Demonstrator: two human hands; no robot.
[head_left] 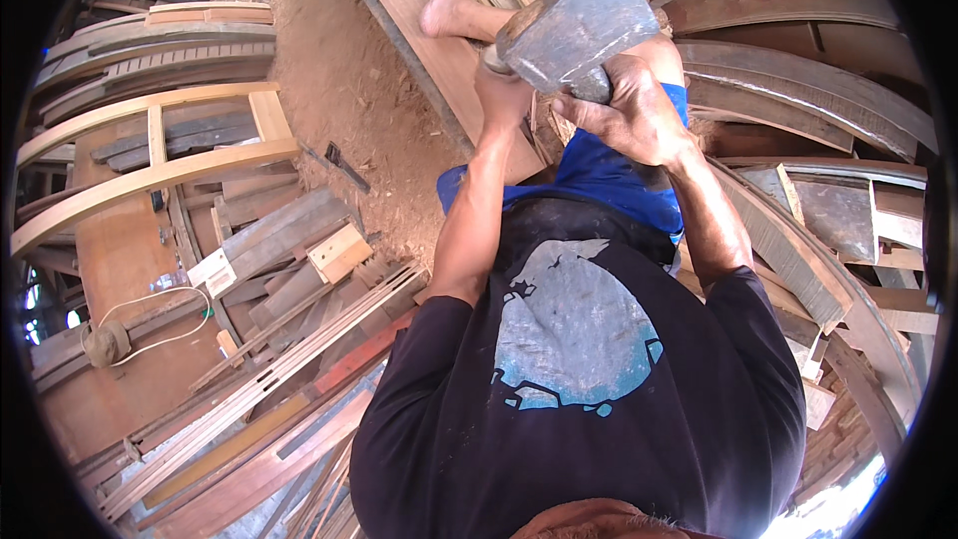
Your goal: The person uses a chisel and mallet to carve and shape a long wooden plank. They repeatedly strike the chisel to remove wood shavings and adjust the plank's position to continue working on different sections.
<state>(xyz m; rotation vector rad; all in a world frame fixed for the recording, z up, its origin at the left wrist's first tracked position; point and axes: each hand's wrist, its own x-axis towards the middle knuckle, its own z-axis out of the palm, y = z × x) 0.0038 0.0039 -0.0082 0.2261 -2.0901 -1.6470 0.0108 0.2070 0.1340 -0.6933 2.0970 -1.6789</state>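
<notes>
Mallet [579, 28] held in your right hand [644, 115].
Likely striking step; your left hand [504, 95] grips a handle [494, 61]; next blow needs careful aim.

On my left I see a curved wooden frame [160, 179] and thin wooden strips [264, 389]; on my right, stacked curved timbers [808, 80]; ahead, a brown, chip-strewn floor [319, 70].
</notes>
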